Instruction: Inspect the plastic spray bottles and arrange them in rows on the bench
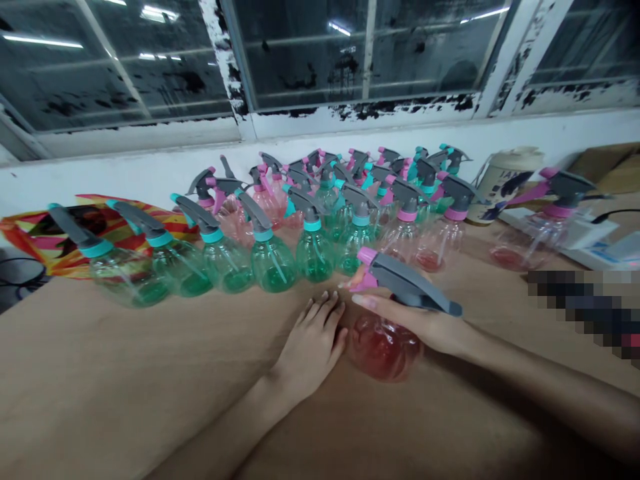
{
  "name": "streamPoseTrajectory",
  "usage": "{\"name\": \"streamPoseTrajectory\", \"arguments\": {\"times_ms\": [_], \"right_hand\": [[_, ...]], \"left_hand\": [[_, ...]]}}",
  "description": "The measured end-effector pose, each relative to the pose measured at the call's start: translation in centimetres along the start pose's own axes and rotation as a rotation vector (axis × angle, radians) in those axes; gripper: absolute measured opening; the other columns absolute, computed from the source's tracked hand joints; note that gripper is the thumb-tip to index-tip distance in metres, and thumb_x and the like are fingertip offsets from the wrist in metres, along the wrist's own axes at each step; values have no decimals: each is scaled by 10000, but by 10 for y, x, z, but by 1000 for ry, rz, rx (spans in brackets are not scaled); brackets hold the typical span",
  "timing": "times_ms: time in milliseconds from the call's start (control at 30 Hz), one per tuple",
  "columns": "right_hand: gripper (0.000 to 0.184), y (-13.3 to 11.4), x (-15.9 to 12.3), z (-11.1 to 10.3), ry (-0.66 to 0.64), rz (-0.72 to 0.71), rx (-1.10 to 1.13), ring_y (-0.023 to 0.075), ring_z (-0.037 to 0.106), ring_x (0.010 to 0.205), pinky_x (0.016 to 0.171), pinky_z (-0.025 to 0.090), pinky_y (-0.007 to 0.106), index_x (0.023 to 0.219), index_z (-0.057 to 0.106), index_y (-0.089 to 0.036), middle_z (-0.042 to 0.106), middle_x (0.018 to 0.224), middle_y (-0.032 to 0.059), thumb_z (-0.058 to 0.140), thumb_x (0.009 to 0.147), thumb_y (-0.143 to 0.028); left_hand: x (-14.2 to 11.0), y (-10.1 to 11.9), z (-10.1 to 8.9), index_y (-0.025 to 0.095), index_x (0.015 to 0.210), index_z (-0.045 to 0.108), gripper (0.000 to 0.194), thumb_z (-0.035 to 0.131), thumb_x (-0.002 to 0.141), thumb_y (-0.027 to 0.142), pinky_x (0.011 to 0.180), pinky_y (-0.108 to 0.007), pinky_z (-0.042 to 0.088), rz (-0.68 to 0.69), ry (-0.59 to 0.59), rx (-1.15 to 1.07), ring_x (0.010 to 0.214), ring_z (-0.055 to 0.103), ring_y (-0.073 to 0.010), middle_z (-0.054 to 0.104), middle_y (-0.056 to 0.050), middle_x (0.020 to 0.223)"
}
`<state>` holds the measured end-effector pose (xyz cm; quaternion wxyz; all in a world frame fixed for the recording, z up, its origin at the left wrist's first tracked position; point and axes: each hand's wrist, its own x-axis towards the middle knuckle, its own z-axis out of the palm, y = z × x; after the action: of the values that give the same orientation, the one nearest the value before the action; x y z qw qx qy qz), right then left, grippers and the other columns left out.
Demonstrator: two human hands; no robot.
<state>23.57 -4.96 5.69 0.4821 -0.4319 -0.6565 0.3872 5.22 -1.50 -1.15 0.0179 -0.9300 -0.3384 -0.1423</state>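
My right hand is wrapped round the neck of a pink spray bottle, just under its grey and pink trigger head. The bottle is see-through, with reddish colour in its lower part, and stands at or just above the table. My left hand lies flat on the tabletop to the left of this bottle, fingers stretched toward the row behind. Nothing is in it. Beyond it, green spray bottles with turquoise collars form a front row. Pink spray bottles continue that row on the right.
More spray bottles crowd together near the wall. A striped, colourful bag lies at the left. At the right are a large cream container, a lone pink spray bottle, white boxes and cardboard. Windows line the wall.
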Motion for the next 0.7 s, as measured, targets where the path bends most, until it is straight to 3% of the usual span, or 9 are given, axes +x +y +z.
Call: {"name": "streamPoseTrajectory", "arguments": {"times_ms": [100,300,433,567,700], "right_hand": [[261,-1,1,1,20,3,37,165,612,676,652,513,325,965,656,-233,670,804,19,654,770,-406],[507,-1,-2,-2,73,-103,-145,128,533,518,483,460,277,1164,611,-268,670,783,-23,732,695,-416],[430,11,-15,-6,130,-157,-334,188,621,678,672,518,331,1027,650,-237,678,776,-12,757,660,-435],[523,17,-34,-9,160,-137,-402,224,655,848,757,529,354,1118,565,-224,688,976,33,748,679,-442],[439,13,-48,-14,197,-163,-555,236,633,974,849,506,365,1100,564,-238,672,1054,40,705,736,-440]], "left_hand": [[0,0,0,54,1263,480,363,445,931,198,1023,-467,378,-1,-4,3,1277,422,-286,517,-181,1325],[0,-2,1,50,1277,478,376,434,932,193,1060,-471,329,6,-24,46,1298,399,-282,499,-176,1351],[1,-3,0,56,1293,474,386,432,938,203,1072,-467,313,13,-77,33,1304,393,-280,477,-173,1373],[3,-4,-1,64,1283,482,376,433,936,201,1081,-444,307,13,-64,34,1309,390,-263,479,-170,1372],[3,-6,0,83,1281,490,370,417,935,192,1082,-442,309,29,-59,68,1307,392,-256,486,-145,1373]]}}
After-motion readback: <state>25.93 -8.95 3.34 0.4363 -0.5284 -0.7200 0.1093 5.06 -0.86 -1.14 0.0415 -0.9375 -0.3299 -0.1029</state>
